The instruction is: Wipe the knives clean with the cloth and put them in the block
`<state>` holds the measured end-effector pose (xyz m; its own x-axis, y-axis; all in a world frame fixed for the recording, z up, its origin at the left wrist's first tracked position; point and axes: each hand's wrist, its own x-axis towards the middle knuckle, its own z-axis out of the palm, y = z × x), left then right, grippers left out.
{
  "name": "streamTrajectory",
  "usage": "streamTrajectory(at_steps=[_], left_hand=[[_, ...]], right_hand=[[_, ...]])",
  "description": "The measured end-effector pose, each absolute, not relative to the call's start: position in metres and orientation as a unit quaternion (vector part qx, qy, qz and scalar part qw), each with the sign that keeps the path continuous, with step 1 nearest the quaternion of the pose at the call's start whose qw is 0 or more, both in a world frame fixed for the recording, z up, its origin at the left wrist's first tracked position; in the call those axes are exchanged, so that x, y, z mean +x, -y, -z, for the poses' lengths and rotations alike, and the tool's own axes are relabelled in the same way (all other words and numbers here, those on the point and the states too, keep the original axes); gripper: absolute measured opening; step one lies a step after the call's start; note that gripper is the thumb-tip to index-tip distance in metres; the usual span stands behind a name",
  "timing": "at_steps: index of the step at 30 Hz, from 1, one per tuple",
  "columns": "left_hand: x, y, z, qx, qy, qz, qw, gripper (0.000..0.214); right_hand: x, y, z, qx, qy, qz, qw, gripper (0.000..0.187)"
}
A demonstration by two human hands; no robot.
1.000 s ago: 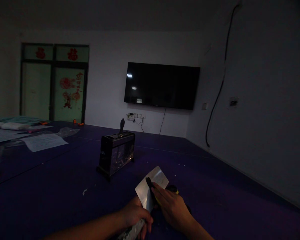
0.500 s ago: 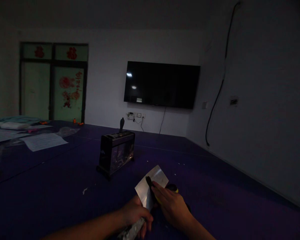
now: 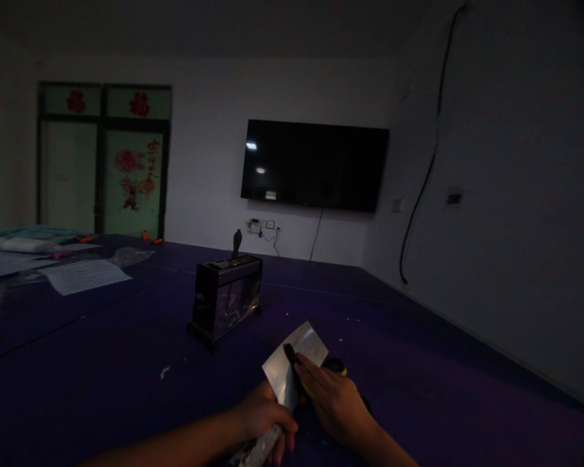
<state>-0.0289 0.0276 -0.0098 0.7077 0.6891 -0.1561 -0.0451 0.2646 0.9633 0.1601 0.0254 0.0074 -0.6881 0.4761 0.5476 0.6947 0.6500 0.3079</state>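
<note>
My left hand is wrapped round the narrow grip of a flat metal scraper. Its wide, shiny blade fans out away from me, and a pale, stained lower end of the handle sticks out below my fist. My right hand is closed on a black tool with yellow parts, whose dark tip lies against the blade's face. Most of that tool is hidden under my fingers, so its kind cannot be made out. A rounded black and yellow part shows just beyond my right hand.
On the purple tabletop stands a dark box-shaped device with an upright black handle. Papers and clear plastic lie at left. Small white scraps dot the surface. A television hangs on the far wall.
</note>
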Motion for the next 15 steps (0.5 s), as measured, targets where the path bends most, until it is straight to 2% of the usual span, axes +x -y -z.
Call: streamTrajectory(at_steps=[7,15], left_hand=[[-0.0278,-0.0264,0.0097,0.557,-0.289,-0.244,0.74,0.059],[-0.0273,-0.0264,0.009,0.558,-0.294,-0.235,0.739,0.064]], right_hand=[[0.1586,-0.0195,-0.0135,-0.315,0.889,0.264,0.199,0.051],[0.16,-0.0244,-0.0084,-0.338,0.877,0.272,0.207,0.051]])
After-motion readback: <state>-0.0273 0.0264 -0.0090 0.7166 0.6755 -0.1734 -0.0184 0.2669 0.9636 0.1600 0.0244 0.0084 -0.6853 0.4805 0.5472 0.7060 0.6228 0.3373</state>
